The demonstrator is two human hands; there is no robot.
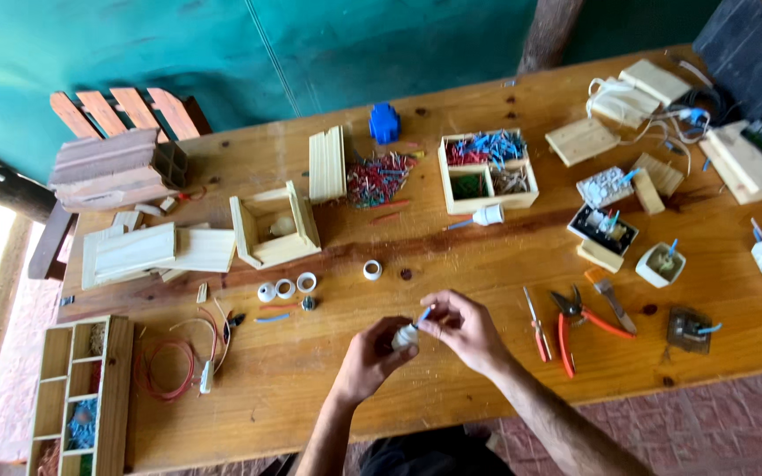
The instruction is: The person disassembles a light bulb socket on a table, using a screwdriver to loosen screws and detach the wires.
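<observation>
Left hand point(369, 357) grips white lamp socket point(406, 336) above table point(451, 264) front edge; right hand point(467, 328) pinches blue wire point(422, 314) at its top. Wire not seated; loose white rings point(286, 288) lie nearby, unfitted.

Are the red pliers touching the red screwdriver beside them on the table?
Apart. The head view shows bare wood between the pliers and the screwdriver.

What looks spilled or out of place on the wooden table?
A heap of red wire offcuts lies loose on the wooden table beside the compartmented wooden box, not in it. Small white plastic rings are scattered singly near the middle.
</observation>
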